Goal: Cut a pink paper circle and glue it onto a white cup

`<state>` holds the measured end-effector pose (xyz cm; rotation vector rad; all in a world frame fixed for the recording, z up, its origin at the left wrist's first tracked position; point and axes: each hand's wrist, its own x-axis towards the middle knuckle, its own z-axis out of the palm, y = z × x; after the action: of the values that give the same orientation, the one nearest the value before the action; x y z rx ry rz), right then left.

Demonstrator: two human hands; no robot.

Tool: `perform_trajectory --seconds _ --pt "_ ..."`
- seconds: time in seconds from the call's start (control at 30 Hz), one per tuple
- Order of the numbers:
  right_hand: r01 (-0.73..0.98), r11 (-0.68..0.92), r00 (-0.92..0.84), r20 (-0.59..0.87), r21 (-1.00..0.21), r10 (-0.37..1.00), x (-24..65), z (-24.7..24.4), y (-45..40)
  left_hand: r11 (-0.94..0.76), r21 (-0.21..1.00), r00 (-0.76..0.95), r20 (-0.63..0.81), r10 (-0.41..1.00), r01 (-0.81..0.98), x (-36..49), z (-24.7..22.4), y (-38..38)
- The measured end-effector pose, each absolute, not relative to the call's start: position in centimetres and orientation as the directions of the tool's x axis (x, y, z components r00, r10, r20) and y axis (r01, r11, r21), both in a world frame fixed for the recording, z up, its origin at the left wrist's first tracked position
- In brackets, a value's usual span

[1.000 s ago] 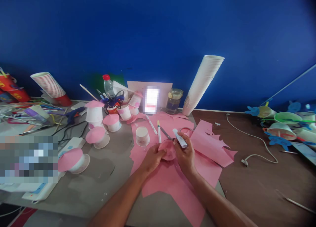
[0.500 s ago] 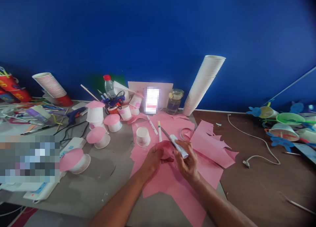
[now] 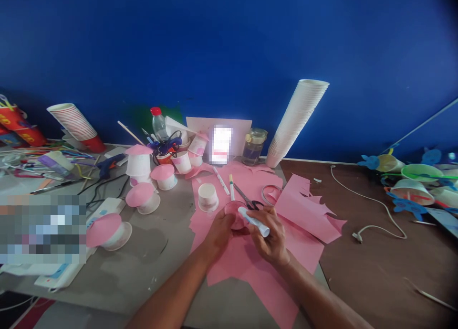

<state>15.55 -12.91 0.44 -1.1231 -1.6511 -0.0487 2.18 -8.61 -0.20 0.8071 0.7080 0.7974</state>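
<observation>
My left hand [image 3: 222, 231] pinches a round pink paper piece [image 3: 234, 214] by its left side, above the pink sheets. My right hand [image 3: 270, 236] grips a white tube [image 3: 258, 223], slim like a glue pen. Its upper end reaches over the paper piece; I cannot tell whether they touch. Just behind lie scissors [image 3: 253, 204] with dark handles, a white marker [image 3: 231, 188] and a second pen [image 3: 221, 181]. An upturned white paper cup [image 3: 208, 197] stands left of them on the pink paper [image 3: 246, 267].
Several cups with pink tops, one of them here [image 3: 143, 197], stand at the left near a power strip [image 3: 71, 262]. At the back are a tall cup stack [image 3: 298, 121], a glass jar [image 3: 255, 146] and a blurred screen [image 3: 220, 145]. A tape roll [image 3: 271, 195] and white cable [image 3: 386, 212] lie right.
The white tube has moved left and tilted more, its end now over the pink paper piece. The scissors' handles have come into sight behind my right hand.
</observation>
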Motion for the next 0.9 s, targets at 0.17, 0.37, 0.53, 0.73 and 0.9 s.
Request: perform_trajectory --seconds 0.17,0.37,0.53,0.73,0.9 --pt "0.718 0.535 -0.03 0.748 -0.445 0.663 15.2 0.1 -12.2 0.453 0.838 0.52 -0.253 0.816 -0.303 2.4 -0.3 -8.5" --pt "0.768 0.473 0.013 0.749 -0.432 0.662 15.6 -0.5 -11.6 0.458 0.858 0.543 -0.276 0.793 -0.232 2.6 -0.3 -8.2" --pt "0.793 0.344 0.205 0.751 -0.503 0.627 17.1 -0.4 -11.4 0.507 0.835 0.519 -0.343 0.783 -0.212 2.6 -0.6 -8.1" --pt "0.699 0.445 0.17 0.735 -0.56 0.656 17.2 0.6 -12.1 0.524 0.82 0.521 -0.351 0.778 -0.231 2.5 -0.3 -8.2" --pt "0.683 0.568 -0.078 0.728 -0.459 0.682 15.6 0.5 -11.9 0.482 0.842 0.51 -0.314 0.801 -0.24 2.5 -0.3 -8.3"
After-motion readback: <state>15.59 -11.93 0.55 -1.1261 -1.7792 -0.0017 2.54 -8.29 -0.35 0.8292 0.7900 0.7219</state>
